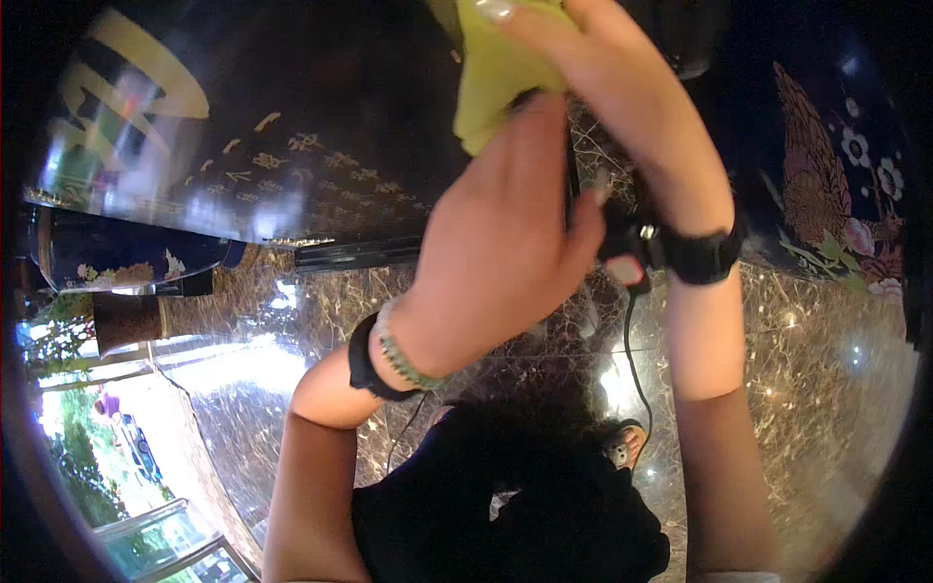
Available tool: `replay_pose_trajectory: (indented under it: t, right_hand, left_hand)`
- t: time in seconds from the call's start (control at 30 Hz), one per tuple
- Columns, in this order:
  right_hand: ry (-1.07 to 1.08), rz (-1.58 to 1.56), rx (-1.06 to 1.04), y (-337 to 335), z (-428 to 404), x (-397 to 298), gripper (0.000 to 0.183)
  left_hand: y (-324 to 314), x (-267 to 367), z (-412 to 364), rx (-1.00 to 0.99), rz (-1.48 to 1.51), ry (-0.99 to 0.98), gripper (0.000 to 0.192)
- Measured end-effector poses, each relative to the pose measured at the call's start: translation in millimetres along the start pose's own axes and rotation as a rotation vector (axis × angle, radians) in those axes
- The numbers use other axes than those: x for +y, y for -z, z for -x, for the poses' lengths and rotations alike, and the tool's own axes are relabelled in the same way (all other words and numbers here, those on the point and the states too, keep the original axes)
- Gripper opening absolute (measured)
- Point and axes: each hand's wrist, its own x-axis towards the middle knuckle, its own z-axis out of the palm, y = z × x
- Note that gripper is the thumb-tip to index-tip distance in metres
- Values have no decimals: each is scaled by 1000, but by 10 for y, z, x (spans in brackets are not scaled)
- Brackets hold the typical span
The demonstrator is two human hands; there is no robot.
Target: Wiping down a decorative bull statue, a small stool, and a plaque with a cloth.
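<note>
My right hand is at the top of the view, its thumb and fingers on a yellow cloth. Below it, my left hand reaches up to the cloth's lower edge; its fingertips are hidden there, and its thumb stands out to the right. A big glossy dark vessel with gold bird-like figures and a large gold emblem fills the upper left, just beside the cloth. To the right stands another dark blue glossy vessel, decorated with blossoms and a long-feathered bird.
Brown veined polished stone floor spreads beneath, with bright reflections. A black cord runs down near my foot. Another decorated dark vessel stands at the left. Beyond a bright opening, a person is visible outdoors.
</note>
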Motion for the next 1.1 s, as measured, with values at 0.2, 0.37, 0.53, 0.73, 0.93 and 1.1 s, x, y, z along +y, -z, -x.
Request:
replay_pose_trajectory:
  t: [0.2, 0.37, 0.53, 0.73, 0.93, 1.1]
  right_hand:
    - [-394, -221, -7, 164, 376, 779, 34]
    - [-791, -295, 217, -51, 1397, 1239, 33]
    - [-759, -740, 497, -137, 2067, 809, 30]
    - [-713, 78, 435, -265, 2080, 446, 19]
    - [-784, -40, 564, -147, 2102, 298, 19]
    - [-887, -622, 685, -157, 2184, 390, 24]
  left_hand:
    - [-491, -62, 51, -305, -72, 193, 60]
    - [-696, -274, 493, -918, 225, 306, 65]
    - [-655, -350, 1059, -1103, 465, 334, 61]
    - [-548, -416, 1317, -930, 637, 287, 59]
    - [-286, -305, 1368, -768, 437, 231, 51]
    - [-277, -315, 1224, -234, 166, 133, 35]
